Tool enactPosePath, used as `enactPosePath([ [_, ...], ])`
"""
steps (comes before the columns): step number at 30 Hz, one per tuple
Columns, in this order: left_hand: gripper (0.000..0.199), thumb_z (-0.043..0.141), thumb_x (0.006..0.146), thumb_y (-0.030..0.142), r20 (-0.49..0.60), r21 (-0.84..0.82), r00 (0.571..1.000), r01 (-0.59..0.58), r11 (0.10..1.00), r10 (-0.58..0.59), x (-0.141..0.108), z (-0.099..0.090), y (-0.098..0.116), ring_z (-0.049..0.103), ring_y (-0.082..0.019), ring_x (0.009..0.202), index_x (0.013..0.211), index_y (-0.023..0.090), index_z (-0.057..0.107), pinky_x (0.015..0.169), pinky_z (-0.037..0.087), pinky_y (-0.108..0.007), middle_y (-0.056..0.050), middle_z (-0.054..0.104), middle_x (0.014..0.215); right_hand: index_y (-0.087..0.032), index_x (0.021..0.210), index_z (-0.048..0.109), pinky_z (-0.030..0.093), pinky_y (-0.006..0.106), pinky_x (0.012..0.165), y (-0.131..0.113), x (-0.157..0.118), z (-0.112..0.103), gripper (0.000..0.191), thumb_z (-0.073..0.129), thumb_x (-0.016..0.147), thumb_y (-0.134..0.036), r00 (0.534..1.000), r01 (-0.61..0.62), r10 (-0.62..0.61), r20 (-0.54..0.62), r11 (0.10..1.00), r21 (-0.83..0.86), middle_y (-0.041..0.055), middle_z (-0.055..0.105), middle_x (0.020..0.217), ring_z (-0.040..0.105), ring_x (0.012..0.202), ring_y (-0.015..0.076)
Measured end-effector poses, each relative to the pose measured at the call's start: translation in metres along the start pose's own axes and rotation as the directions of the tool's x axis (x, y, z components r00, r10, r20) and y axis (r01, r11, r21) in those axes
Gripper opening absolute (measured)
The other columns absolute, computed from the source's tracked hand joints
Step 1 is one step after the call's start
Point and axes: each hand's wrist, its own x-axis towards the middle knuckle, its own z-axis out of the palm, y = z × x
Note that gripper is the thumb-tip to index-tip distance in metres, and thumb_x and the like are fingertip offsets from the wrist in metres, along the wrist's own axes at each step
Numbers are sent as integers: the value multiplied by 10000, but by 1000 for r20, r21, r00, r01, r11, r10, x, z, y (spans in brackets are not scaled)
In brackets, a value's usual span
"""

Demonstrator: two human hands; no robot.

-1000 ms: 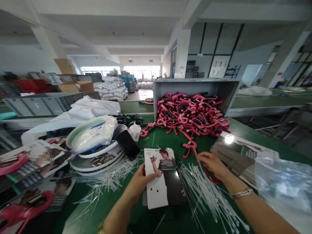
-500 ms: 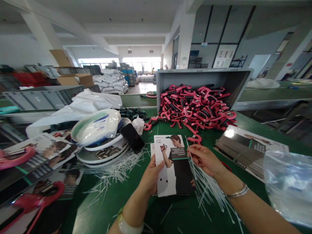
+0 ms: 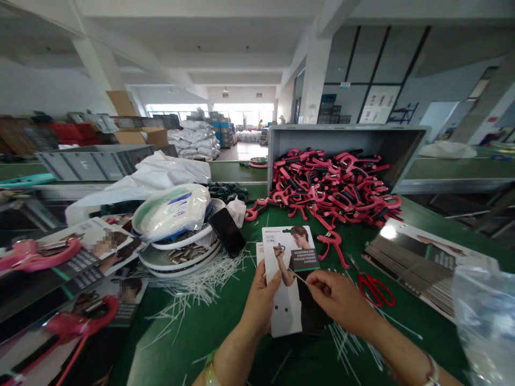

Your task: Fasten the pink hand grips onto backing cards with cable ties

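My left hand [image 3: 259, 303] holds a printed backing card [image 3: 286, 316] upright by its left edge, thumb on the front. A second card [image 3: 259, 252] shows behind it. The front card bears a picture of a person and two small dark holes low on its white part. In my right hand [image 3: 341, 300], thumb and fingers pinch a thin white cable tie [image 3: 296, 275], its tip pointing left across the card's face. Loose white cable ties [image 3: 346, 348] lie below that hand. Just beyond the card is a pink-and-black hand grip strengthener [image 3: 332, 246].
A grey crate [image 3: 410, 155] on its side spills pink grip strengtheners [image 3: 333, 182]. Red-handled scissors [image 3: 376, 289] and stacked cards [image 3: 418, 262] lie right. Leftward are a phone [image 3: 227, 231], trays of metal springs [image 3: 185, 254], more ties [image 3: 201, 281] and cards with grips [image 3: 80, 321].
My right hand has moved left and down, bringing the cable tie from beside the card to across its front. The view has shifted, and red scissors now show more fully.
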Motion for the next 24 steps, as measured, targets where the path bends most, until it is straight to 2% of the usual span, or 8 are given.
enactPosePath([
  [1, 547, 701, 713, 280, -13, 2, 1000, 0, 1000, 0, 0, 1, 1, 660, -175, 753, 1197, 258, 447, 732, 488, -297, -39, 666, 1003, -173, 820, 620, 393, 259, 606, -2, -3, -4, 201, 424, 836, -208, 998, 51, -56, -21, 981, -190, 36, 634, 728, 580, 680, 154],
  [3, 553, 699, 713, 271, -32, 7, 999, 3, 1000, -3, -1, 3, 2, 656, -175, 759, 1201, 253, 440, 743, 489, -305, -44, 662, 1003, -185, 855, 638, 398, 282, 637, -7, -8, -10, 232, 410, 837, -149, 993, 107, -117, 9, 869, -483, 57, 652, 803, 604, 755, 189],
  [6, 569, 687, 719, 277, -38, 32, 999, -1, 999, 2, -2, 4, 3, 644, -172, 727, 1219, 240, 416, 709, 495, -308, -52, 661, 964, -191, 842, 644, 389, 268, 595, -13, -14, -15, 205, 455, 822, -114, 987, 162, -123, 106, 719, -676, 61, 650, 784, 617, 738, 197],
  [9, 567, 685, 716, 283, -56, 84, 998, -6, 996, 11, -2, 4, 2, 628, -161, 700, 1211, 241, 412, 681, 494, -301, -44, 650, 948, -187, 829, 639, 384, 268, 568, -18, -15, -17, 174, 519, 773, -75, 980, 198, -137, 143, 640, -742, 66, 654, 790, 622, 739, 209],
  [12, 551, 686, 708, 272, -65, 145, 997, -35, 989, 45, -5, 5, 3, 611, -155, 714, 1191, 240, 423, 666, 488, -283, -32, 635, 932, -185, 822, 635, 380, 283, 543, -24, -13, -19, 187, 532, 749, -47, 974, 227, -153, 169, 599, -768, 73, 655, 791, 621, 727, 228],
  [16, 556, 697, 684, 234, -38, 205, 996, -67, 976, 77, -11, 11, 7, 604, -158, 762, 1172, 241, 430, 673, 479, -264, -31, 618, 951, -168, 769, 617, 363, 289, 521, -34, -8, -15, 177, 504, 765, -33, 956, 276, -245, 164, 550, -788, 83, 639, 744, 610, 710, 233],
  [21, 611, 678, 683, 210, -29, 93, 990, 143, 985, -141, -17, 15, 3, 632, -169, 761, 1211, 267, 378, 684, 475, -278, -50, 632, 1029, -146, 843, 593, 349, 289, 490, -29, -4, 11, 183, 462, 797, -28, 926, 332, -342, 162, 527, -782, 83, 621, 713, 592, 648, 212],
  [24, 622, 676, 685, 229, -61, 95, 972, 230, 969, -225, -20, 17, -2, 640, -185, 805, 1232, 245, 381, 695, 467, -267, -54, 657, 987, -146, 851, 582, 360, 288, 483, -16, -8, 28, 178, 468, 792, -22, 934, 297, -337, 119, 548, -782, 74, 615, 707, 590, 645, 212],
])
